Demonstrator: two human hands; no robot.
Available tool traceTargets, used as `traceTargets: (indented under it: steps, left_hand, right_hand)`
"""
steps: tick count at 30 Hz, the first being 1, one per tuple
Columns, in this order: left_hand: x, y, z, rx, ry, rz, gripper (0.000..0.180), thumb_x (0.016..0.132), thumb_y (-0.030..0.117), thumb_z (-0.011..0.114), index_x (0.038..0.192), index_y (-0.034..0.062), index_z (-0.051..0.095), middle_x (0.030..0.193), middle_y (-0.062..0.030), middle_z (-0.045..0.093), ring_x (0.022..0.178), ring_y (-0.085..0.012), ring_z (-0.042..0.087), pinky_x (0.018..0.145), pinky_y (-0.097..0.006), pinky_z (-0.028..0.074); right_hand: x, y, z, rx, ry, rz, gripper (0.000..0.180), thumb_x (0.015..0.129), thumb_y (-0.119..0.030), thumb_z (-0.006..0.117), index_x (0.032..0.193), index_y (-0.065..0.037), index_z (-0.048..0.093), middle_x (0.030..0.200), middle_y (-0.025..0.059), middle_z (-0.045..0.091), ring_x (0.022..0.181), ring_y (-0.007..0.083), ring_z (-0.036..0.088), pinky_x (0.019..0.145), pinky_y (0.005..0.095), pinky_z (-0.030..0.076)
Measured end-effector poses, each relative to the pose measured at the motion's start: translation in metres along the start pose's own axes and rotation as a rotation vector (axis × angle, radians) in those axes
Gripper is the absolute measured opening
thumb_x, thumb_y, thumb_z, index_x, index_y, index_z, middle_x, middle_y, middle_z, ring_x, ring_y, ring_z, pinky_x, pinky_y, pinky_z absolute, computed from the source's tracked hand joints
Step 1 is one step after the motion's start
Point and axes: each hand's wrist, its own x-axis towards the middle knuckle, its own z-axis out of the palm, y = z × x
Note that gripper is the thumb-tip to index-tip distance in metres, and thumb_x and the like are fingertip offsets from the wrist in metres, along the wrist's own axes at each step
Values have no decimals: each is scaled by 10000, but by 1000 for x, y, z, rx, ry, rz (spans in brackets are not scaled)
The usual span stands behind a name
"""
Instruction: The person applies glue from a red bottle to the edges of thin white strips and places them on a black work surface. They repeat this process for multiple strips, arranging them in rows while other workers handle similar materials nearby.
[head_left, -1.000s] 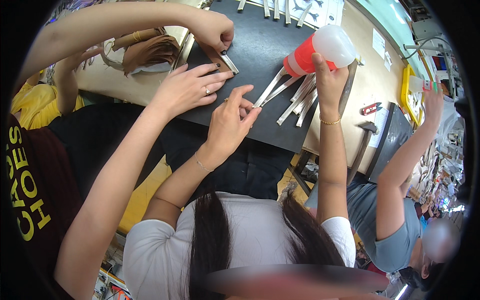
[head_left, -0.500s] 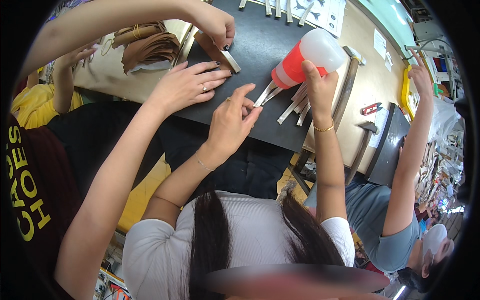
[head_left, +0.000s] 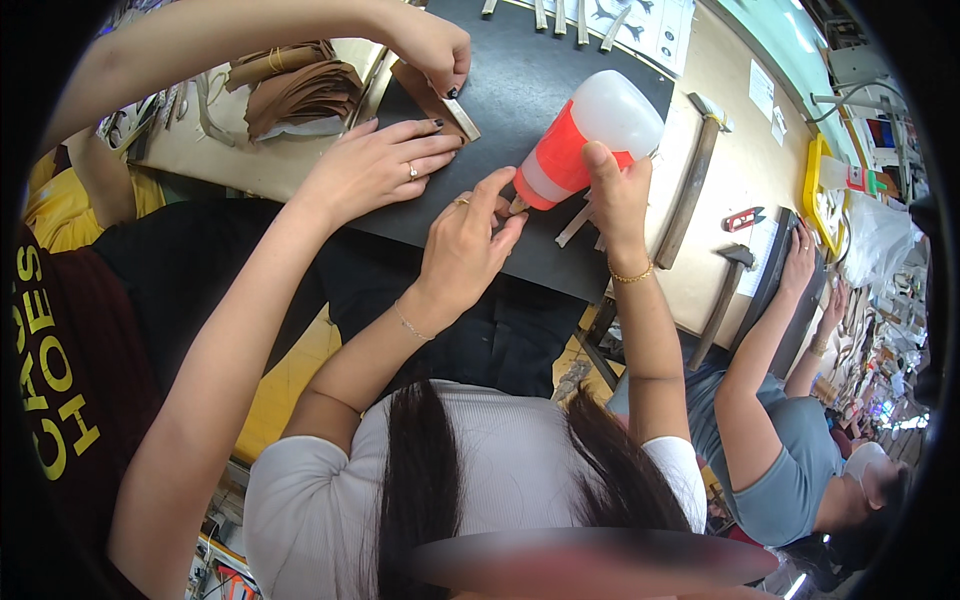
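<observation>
My right hand (head_left: pixel 618 210) grips a translucent squeeze bottle (head_left: pixel 618 112) with a red band, tipped so its narrow end points down to the left. That end sits right by the fingertips of my left hand (head_left: pixel 466 240). Between my left thumb and fingers is the tip of a thin pale strip (head_left: pixel 517 205); the rest of it is hidden behind the bottle. More pale strips (head_left: pixel 574 226) lie under the bottle on the black work mat (head_left: pixel 480 90), partly covered by it and my right hand.
At left, a co-worker's hands (head_left: pixel 375 170) press a brown piece with a pale strip along it. A stack of brown pieces (head_left: pixel 300 95) lies beyond. To the right are two hammers (head_left: pixel 692 185), red snips (head_left: pixel 743 219) and a yellow tray (head_left: pixel 822 195). Several strips (head_left: pixel 583 22) line the far edge.
My right hand has brought the bottle down and left, close to my left fingertips, covering more of the strip. At right, another person has lowered a raised arm to the table.
</observation>
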Motion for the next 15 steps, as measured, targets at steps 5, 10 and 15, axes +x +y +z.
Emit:
traceTargets:
  steps: [5,10,15]
  left_hand:
    - [-1,0,0,-13,12,-12,576,752,21,736,1266,38,477,753,-65,626,642,-213,583,618,-339,493]
    - [-3,0,0,-14,9,3,606,754,25,738,1293,44,464,747,-58,619,635,-205,577,615,-329,494]
    - [2,0,0,9,23,14,603,772,36,752,1303,48,465,782,-46,644,641,-121,576,584,-247,487]
  right_hand:
    - [8,4,-4,318,172,137,632,855,-532,647,1168,6,539,1021,56,608,941,127,594,778,299,517]
    - [32,-14,-52,627,453,43,728,809,-660,593,1233,-79,476,1111,83,597,1019,225,608,884,398,528]
    - [21,-15,-85,631,603,-51,702,791,-648,627,1207,-99,493,1092,70,611,978,220,625,859,381,538]
